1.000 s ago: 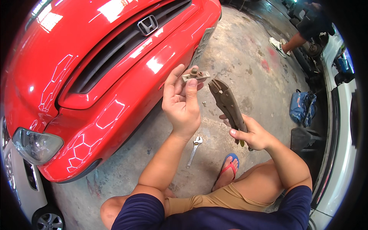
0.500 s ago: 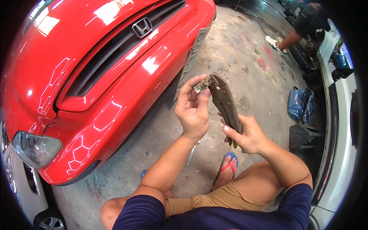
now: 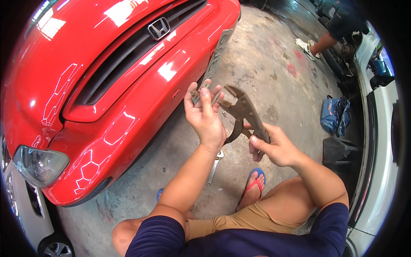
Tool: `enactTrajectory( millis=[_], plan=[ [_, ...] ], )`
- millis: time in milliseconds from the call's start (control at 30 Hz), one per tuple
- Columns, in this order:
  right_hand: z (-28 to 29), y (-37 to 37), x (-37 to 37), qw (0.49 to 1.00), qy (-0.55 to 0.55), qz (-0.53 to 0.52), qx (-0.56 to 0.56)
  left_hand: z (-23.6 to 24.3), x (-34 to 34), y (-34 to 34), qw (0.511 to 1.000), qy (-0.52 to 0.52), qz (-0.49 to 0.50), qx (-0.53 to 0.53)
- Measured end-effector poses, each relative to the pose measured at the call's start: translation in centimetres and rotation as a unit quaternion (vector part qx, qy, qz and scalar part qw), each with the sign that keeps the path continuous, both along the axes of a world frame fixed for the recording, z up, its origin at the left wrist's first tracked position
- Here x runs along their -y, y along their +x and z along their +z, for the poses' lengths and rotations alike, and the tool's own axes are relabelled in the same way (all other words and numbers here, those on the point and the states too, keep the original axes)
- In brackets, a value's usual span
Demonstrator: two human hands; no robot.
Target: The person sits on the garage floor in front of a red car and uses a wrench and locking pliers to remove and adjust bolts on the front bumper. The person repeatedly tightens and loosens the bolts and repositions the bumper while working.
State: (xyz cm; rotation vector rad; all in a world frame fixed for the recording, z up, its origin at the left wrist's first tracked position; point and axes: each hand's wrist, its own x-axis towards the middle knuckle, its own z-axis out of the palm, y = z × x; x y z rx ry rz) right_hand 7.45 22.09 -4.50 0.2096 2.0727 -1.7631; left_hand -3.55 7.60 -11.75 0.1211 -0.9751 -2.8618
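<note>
Between the thumb and fingers of my left hand [image 3: 206,121] is a small metal piece [image 3: 196,95], partly hidden by the fingers; its exact kind is unclear. My right hand [image 3: 276,144] grips a pair of worn, brownish locking pliers [image 3: 245,109] by the handles. Their jaws are spread and hold nothing, close beside my left fingertips. A tiny bolt [image 3: 224,114] shows just below the jaws; whether it lies on the floor cannot be told. Under my left wrist, an adjustable wrench [image 3: 212,172] lies on the concrete.
The red car's bumper [image 3: 141,115] fills the left, with an embossed metal number plate [image 3: 218,53] at its front. On the right are a blue bag [image 3: 335,115], a dark plastic part [image 3: 338,150] and a pale car body [image 3: 383,171]. Another person's white shoe [image 3: 305,49] shows at upper right.
The pliers' jaws have opened and come off the small metal piece, their lower handle swinging out. My left hand has drawn left with the piece, away from the jaws.
</note>
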Motion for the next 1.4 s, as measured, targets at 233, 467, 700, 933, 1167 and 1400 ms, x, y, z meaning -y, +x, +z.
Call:
enactTrajectory(
  millis=[233,467,700,933,1167,1400],
  plan=[
    [1.0,-1.3,-2.8,0.998,0.055,0.02,-0.034,-2.1,-0.6,1.5,0.9,0.129,-0.396,0.125],
    [2.6,0.0,-4.3,0.929,0.239,-0.059,-0.278,-0.4,0.8,0.6,0.942,0.164,-0.261,0.13],
    [1.6,0.4,-4.1,0.876,0.212,-0.155,-0.405,3.0,2.5,0.5,0.92,0.265,-0.279,0.073],
    [1.6,0.5,-4.7,0.835,0.296,-0.106,-0.451,3.7,2.4,1.7,0.893,0.33,-0.304,0.036],
    [2.5,-0.3,-3.9,0.84,0.297,-0.051,-0.452,3.4,3.0,0.5,0.854,0.385,-0.348,-0.023],
    [1.7,-0.2,-3.7,0.853,0.42,0.072,-0.3,6.6,2.7,1.8,0.913,0.217,-0.345,0.019]
  ],
)
